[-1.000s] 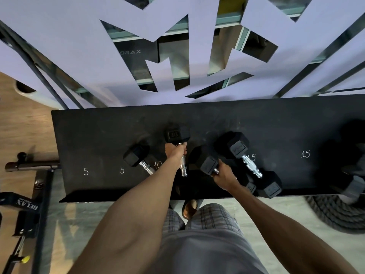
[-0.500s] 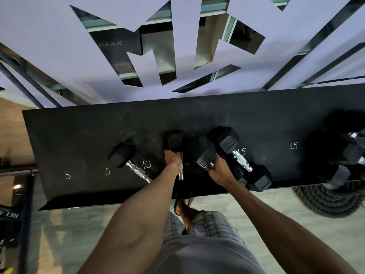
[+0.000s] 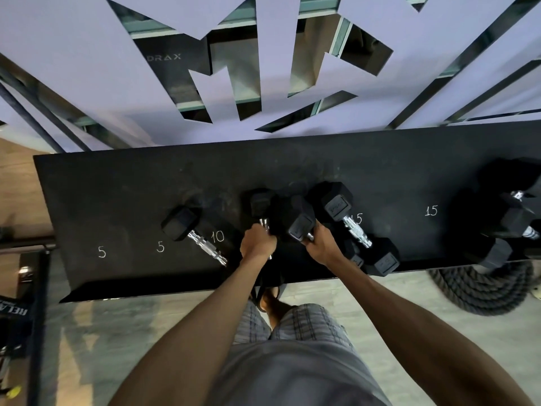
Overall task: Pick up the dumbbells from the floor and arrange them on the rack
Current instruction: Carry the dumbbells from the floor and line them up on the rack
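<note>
A black rack shelf (image 3: 117, 189) with chalk numbers 5, 5, 10, 15, 15 runs across the view. My left hand (image 3: 257, 243) grips the chrome handle of a small black hex dumbbell (image 3: 260, 202) on the shelf. Beside it, my right hand (image 3: 320, 244) grips the handle of a larger hex dumbbell (image 3: 298, 222). A free dumbbell (image 3: 187, 225) lies left of my left hand near the 10 mark. Another (image 3: 336, 205) lies right of my right hand, over the first 15 mark.
More hex dumbbells (image 3: 515, 218) crowd the shelf's right end. A coiled black battle rope (image 3: 480, 288) lies on the floor under that end. Dark gym equipment (image 3: 20, 312) stands at the left. A patterned wall panel rises behind the rack.
Both hands have slid their dumbbells slightly deeper onto the shelf and closer together. The camera has shifted, so the rack sits a little differently in view.
</note>
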Available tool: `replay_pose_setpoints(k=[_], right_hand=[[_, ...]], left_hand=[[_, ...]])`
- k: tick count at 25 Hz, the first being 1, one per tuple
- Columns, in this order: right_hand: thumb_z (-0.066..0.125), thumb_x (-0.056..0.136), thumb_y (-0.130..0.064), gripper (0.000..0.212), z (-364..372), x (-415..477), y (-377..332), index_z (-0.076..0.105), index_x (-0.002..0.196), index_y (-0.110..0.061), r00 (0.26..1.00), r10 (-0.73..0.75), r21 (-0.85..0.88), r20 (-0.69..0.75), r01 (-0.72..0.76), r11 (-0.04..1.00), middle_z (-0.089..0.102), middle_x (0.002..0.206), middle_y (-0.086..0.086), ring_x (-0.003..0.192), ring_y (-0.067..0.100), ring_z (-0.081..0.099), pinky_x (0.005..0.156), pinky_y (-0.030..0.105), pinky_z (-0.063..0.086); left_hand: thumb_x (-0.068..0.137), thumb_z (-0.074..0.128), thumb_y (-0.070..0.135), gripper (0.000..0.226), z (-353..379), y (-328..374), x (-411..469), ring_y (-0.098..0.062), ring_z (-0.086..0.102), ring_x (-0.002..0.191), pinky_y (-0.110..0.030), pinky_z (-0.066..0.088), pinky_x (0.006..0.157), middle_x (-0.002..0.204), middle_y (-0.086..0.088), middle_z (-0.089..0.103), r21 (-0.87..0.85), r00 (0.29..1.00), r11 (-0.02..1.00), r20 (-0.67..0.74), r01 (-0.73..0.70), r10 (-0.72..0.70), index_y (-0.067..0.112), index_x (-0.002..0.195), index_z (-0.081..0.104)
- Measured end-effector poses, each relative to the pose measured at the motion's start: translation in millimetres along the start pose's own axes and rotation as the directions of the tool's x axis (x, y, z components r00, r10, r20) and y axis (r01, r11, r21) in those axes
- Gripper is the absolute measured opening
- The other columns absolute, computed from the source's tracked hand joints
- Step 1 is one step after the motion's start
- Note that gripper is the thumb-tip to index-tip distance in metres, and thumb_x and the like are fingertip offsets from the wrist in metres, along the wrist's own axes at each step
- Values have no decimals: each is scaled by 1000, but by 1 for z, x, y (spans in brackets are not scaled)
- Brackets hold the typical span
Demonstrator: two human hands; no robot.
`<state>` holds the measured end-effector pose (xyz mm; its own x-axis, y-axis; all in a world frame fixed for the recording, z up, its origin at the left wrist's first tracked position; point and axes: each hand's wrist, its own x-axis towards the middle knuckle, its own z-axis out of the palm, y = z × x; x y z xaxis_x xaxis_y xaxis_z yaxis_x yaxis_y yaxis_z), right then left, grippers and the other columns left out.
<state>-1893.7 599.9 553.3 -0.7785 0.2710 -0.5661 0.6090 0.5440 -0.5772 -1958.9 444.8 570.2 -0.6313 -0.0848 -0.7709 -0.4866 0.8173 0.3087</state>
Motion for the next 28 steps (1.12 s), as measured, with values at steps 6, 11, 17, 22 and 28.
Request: replay_pose_setpoints(k=[6,11,17,22,28], right_hand=[[69,80,-5,50,4,-5,-4,54,128,-5,1000,0,-3,-29,0,1000,68,119,16,114,36,62,93,41,51],[58,72,-17,57,9,-15,0,54,128,-10,998,-60,2,-31,60,998,69,119,12,113,35,64,91,45,53],[68,84,-18,48,-11,-16,23,53,127,-2,998,-58,-116,14,59,992,68,116,19,109,38,63,85,32,47],[66,91,-27,48,-16,-8,47,47,124,1,986,40,-134,160,-18,991,65,117,20,111,39,61,88,39,46],[62,95,-23,48,-34,-29,54,42,126,7,984,-24,41,177,17,999,66,112,23,105,38,63,78,32,43]], left_hand=[[96,48,54,55,3,9,-1,-35,60,117,-48,50,95,126,-15,63,-863,876,236,476,447,79,10,128,57],[48,86,66,99,-1,13,5,-30,65,112,-51,51,99,125,-8,67,-752,869,550,486,363,90,17,130,57],[37,88,71,117,7,26,11,-24,66,113,-49,50,100,130,-1,65,-763,888,574,442,297,128,22,137,53],[44,84,71,98,6,35,3,-21,70,104,-44,53,97,116,0,73,-737,912,625,399,259,93,21,125,63],[67,79,59,63,-1,93,-25,-20,71,101,-44,57,93,109,-1,75,-650,922,743,366,157,125,19,115,71]])
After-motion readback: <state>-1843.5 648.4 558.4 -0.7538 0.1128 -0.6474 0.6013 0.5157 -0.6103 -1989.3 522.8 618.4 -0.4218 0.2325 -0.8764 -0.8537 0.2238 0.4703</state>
